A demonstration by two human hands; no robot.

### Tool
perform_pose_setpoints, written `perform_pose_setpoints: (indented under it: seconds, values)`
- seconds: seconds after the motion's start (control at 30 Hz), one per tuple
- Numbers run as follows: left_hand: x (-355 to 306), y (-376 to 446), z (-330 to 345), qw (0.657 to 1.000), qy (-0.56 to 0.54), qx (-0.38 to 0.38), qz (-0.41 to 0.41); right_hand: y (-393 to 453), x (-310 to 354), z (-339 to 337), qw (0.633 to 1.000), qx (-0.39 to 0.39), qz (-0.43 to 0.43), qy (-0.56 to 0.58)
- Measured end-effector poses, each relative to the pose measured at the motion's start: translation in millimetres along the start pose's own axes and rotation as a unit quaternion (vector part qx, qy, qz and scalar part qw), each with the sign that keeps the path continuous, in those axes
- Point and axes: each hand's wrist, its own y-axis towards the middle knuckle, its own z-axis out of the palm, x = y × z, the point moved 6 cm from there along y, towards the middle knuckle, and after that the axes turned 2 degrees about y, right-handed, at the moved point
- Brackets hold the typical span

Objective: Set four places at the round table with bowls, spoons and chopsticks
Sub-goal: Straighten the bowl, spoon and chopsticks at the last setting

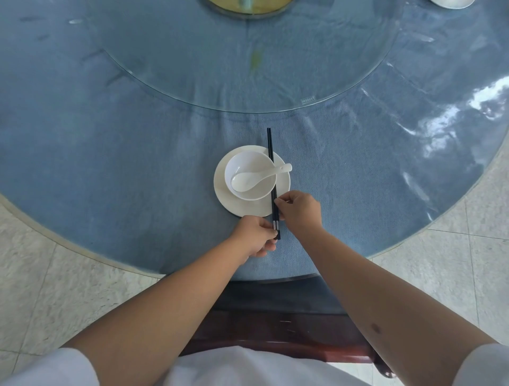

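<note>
A white bowl stands on a white plate near the table's front edge, and a white spoon lies in the bowl with its handle pointing right. A pair of black chopsticks lies across the plate's right side, tips pointing away from me. My left hand pinches the near end of the chopsticks. My right hand pinches them a little further up, at the plate's near right rim.
The round table has a blue cloth under clear plastic, with a glass turntable in the middle. Another white dish shows at the far right. A dark wooden chair stands between me and the table.
</note>
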Motion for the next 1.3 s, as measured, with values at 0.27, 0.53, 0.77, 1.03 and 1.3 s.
perform_pose_setpoints:
  seconds: [0.27,0.53,0.77,1.03,1.3]
  values:
    - [-1.0,-6.0,-8.2,1.000,0.013,0.006,0.000,-1.1,-0.3,-1.2,1.000,0.004,-0.013,0.010]
    - [-31.7,-44.5,-93.4,0.906,0.147,-0.315,0.243,15.3,10.1,-32.4,0.994,-0.059,-0.016,0.094]
    - [-62.8,-10.9,-90.9,0.846,0.392,-0.223,0.285,33.7,36.9,-27.2,0.986,0.011,-0.026,0.167]
    - [-65.3,-7.9,-87.8,0.800,0.432,-0.268,0.317,27.2,36.9,-25.2,0.975,0.008,-0.004,0.223]
    - [-64.7,-8.7,-87.1,0.798,0.430,-0.277,0.319,23.4,34.2,-23.9,0.975,0.010,0.005,0.221]
